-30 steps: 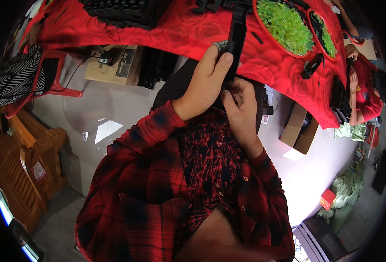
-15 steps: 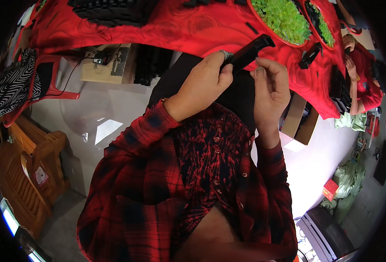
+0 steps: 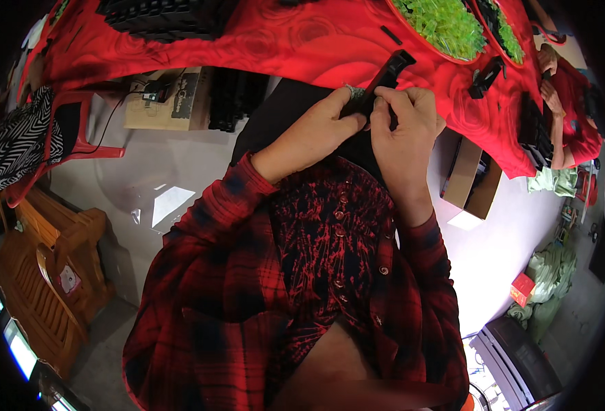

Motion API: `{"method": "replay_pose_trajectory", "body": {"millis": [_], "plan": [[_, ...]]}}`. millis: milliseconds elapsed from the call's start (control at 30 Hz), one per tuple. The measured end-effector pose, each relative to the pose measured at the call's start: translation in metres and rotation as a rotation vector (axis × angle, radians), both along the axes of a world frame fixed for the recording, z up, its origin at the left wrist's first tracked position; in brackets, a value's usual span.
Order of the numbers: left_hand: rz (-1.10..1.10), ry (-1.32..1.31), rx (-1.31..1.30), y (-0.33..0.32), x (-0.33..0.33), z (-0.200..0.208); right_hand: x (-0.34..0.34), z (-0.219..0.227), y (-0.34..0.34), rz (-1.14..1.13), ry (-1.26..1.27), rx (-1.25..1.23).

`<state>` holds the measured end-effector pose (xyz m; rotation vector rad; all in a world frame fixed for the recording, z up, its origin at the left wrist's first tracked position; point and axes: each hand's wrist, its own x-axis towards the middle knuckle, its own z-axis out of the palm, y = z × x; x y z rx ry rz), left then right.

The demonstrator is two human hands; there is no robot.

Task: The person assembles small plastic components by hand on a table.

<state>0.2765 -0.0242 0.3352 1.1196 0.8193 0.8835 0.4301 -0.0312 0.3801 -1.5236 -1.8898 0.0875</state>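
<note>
head view: my left hand [image 3: 312, 133], at the upper centre of the frame, is clamped on a long black piece [image 3: 388, 74], thumb pressed against its lower part. the piece slants up to the right from between my hands, and its notched end shows against the red tablecloth [image 3: 282, 55]. a greyish patch shows by my left fingers, too small to tell what it is. my right hand [image 3: 408, 130], just right of the piece, has thumb and forefinger drawn together by its side; i cannot tell whether they pinch anything.

on the cloth, a short black stick [image 3: 390, 35] lies beyond the piece's tip. at the upper right sit a heap of bright green pieces [image 3: 443, 31] and, beside it, a narrower green heap [image 3: 511, 44], with a black part [image 3: 486, 79] below them. stacked black parts [image 3: 165, 19] fill the upper left of the cloth. a pale box [image 3: 153, 113] stands under the table's edge at upper left, and an open cardboard box [image 3: 484, 195] right of my right forearm. a co-worker in red [image 3: 580, 113] is at the far upper right.
</note>
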Motion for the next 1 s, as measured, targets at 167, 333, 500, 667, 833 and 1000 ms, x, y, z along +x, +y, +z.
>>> {"method": "replay_pose_trajectory", "body": {"millis": [167, 333, 500, 667, 833, 1000], "plan": [[-0.003, 0.052, -0.024, 0.0, 0.001, 0.004, -0.005, -0.002, -0.001, -0.021, -0.128, 0.001], [0.075, 0.255, 0.02, -0.003, 0.002, 0.009, -0.009, -0.004, -0.001, 0.001, -0.178, -0.036], [0.129, 0.06, -0.012, -0.001, 0.008, -0.005, -0.009, -0.002, -0.002, -0.006, -0.149, -0.073], [0.166, 0.113, 0.041, -0.003, 0.011, 0.002, -0.009, -0.01, 0.002, -0.003, -0.155, -0.02], [0.135, 0.31, 0.056, -0.003, 0.008, 0.0, -0.01, -0.015, 0.002, -0.007, -0.183, 0.015], [0.194, 0.331, 0.168, -0.003, 0.01, -0.01, -0.011, -0.025, 0.003, -0.043, -0.172, 0.002]]}}
